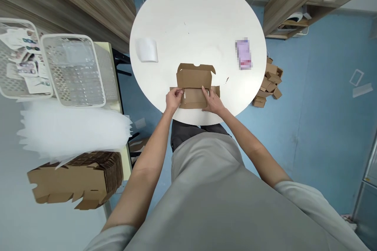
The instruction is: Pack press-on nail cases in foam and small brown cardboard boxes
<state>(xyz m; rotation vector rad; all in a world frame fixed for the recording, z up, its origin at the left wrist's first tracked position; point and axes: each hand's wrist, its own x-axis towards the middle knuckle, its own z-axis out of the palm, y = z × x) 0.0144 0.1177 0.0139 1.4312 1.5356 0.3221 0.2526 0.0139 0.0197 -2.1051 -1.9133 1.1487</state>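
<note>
The left hand [173, 98] pinches the left side flap of a cardboard box [193, 77] between thumb and fingers. The right hand [212, 101] lies on the box's right side with its fingers pressed to the flap there; whether they close around the flap cannot be told. The box sits at the near edge of the round white tabletop [200, 15], right in front of the person, with its lid standing open toward the far side.

A white folded sheet [146, 50] lies near the tabletop's left edge, and a blurred purple item [244, 54] near its right edge. Both are well apart from the box.

On the floor beside the right edge is a pile of small boxes [269, 82]. A side table to the left carries two white baskets [73, 70], a stack of white foam sheets [70, 129] and a stack of flat cardboard blanks [79, 178].
</note>
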